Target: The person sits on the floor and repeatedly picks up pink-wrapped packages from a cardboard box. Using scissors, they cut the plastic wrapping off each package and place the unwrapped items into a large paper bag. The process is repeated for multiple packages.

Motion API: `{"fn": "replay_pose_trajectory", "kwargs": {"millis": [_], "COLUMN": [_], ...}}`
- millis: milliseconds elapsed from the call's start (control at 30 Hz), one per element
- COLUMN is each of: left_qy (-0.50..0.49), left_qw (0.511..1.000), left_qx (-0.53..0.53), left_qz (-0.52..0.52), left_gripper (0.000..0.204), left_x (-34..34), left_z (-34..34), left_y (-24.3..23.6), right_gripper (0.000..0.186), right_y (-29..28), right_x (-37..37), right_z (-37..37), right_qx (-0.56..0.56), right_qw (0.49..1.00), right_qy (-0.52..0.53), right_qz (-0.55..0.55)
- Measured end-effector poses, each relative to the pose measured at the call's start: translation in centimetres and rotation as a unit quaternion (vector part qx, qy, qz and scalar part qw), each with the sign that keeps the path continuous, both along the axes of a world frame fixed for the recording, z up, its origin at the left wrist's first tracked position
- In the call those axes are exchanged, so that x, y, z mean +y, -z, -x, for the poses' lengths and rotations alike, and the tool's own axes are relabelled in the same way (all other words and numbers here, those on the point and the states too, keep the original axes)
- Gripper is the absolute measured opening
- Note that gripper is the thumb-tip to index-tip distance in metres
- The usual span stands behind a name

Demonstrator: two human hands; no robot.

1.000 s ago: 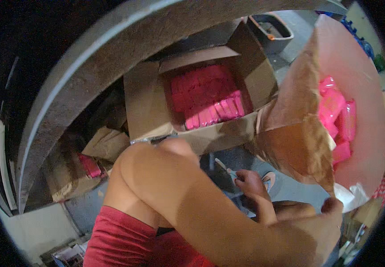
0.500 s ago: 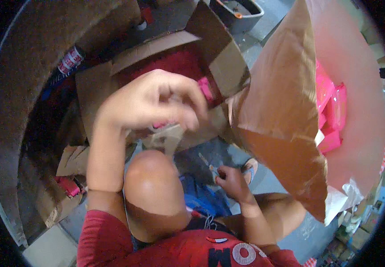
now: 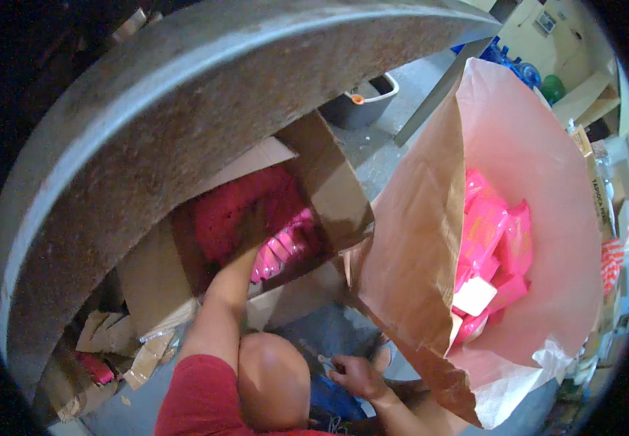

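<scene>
My left hand [image 3: 255, 236] is down inside an open cardboard box [image 3: 340, 182], where shadow hides its fingers. Beside it in the box lie rows of shiny pink packets [image 3: 282, 251], packed close together. My right hand [image 3: 356, 378] rests low near my legs with its fingers curled in; what they hold, if anything, does not show. To the right of the box stands a large brown paper sack [image 3: 409, 232] with a pale lining, its mouth wide. Loose pink packets [image 3: 485, 225] and a white block-like piece [image 3: 474, 296] lie inside the sack.
A curved, rusty metal edge [image 3: 205, 94] arches over the box. Behind it stands a dark tub [image 3: 362, 109] with a pale rim. Torn cardboard [image 3: 111, 334] lies at the left. Blue bottles [image 3: 525, 73] and stacked cartons [image 3: 587, 152] stand at the far right.
My left hand has gone from above the box down into it. The view has shifted, showing more of the metal edge and the sack's contents. My right hand stays curled near my legs.
</scene>
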State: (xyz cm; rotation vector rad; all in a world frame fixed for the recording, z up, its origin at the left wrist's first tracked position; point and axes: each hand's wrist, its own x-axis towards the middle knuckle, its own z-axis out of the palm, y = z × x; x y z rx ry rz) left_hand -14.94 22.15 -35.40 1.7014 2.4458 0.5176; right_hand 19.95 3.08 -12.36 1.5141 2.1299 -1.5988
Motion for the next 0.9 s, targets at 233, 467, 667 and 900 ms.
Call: {"fn": "replay_pose_trajectory", "kwargs": {"millis": [233,467,667,900], "left_qy": [-0.014,0.129,0.323,0.310], "left_qw": [0.973,0.886,0.781,0.693], "left_qx": [-0.225,-0.446,-0.530,-0.641], "left_qz": [-0.048,-0.008,0.072,0.118], "left_gripper": [0.067,0.053,0.058,0.065], "left_x": [-2.3,-13.6,-21.3,-24.3], "left_z": [2.6,2.8,-3.0,-10.1], "left_y": [-2.1,-24.5,-39.5,-37.6], "right_gripper": [0.030,0.034,0.028,0.033], "right_y": [-0.6,-3.0,-6.8,-6.5], "right_x": [0.2,-0.3,-2.8,-5.0], "right_z": [0.2,2.0,3.5,2.5], "right_qx": [0.019,0.266,0.520,0.582], "right_qw": [0.995,0.926,0.741,0.741], "right_qy": [0.077,0.238,0.289,0.266], "right_qz": [-0.059,0.123,0.310,0.204]}}
